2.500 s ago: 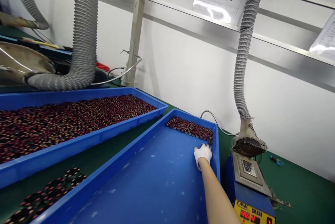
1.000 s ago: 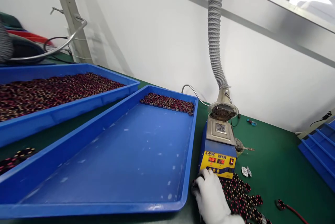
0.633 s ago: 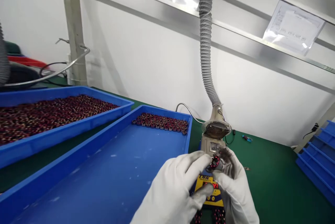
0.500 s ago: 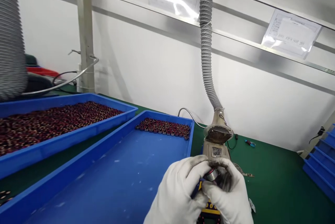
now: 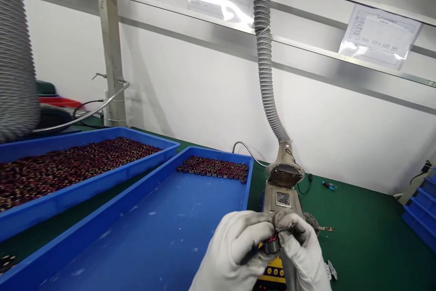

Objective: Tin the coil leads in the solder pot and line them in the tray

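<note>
Well, the small round part (image 5: 271, 246) sits between both gloved hands, just on the near side of the heated unit (image 5: 283, 199). The left hand (image 5: 228, 250) pinches its left side; the right hand (image 5: 304, 248) is closed narrowly at its upper right edge, though the exact fingertip contact is hidden. A firm hold on the dark rim with the left, and light fingering from the right, should spare the red windings. Better to work clear of the hot-looking plate under the hood (image 5: 284, 175). Left of the hands lies the blue tray (image 5: 160, 223), neat rows of parts (image 5: 213, 167) at its far end.
</note>
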